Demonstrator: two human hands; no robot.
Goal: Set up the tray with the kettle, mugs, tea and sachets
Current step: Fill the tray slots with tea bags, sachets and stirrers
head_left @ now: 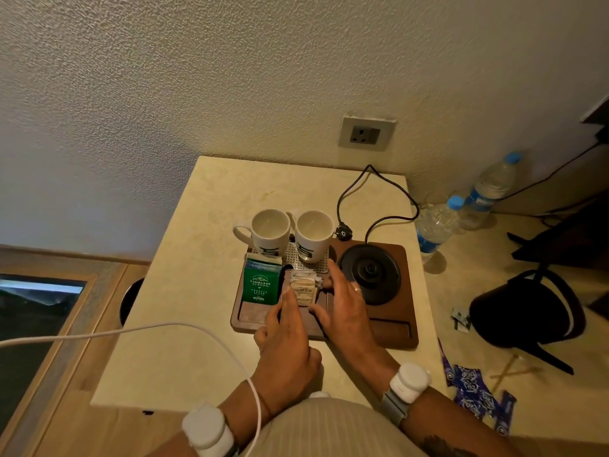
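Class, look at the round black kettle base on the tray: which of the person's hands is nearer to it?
Right. The right hand reaches over the tray with its fingers right beside the kettle base. The left hand is further left, fingertips on the white sachets.

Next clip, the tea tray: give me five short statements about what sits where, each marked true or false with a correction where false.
1. Two white mugs stand upright at the back of the brown wooden tray. True.
2. The black kettle sits on its round black base. False: the base is bare; the kettle stands right of the tray.
3. Both hands are at the pale sachets. True.
4. The green tea packets lie right of the sachets. False: left.
5. The base's plug is in the wall socket. False: unplugged.
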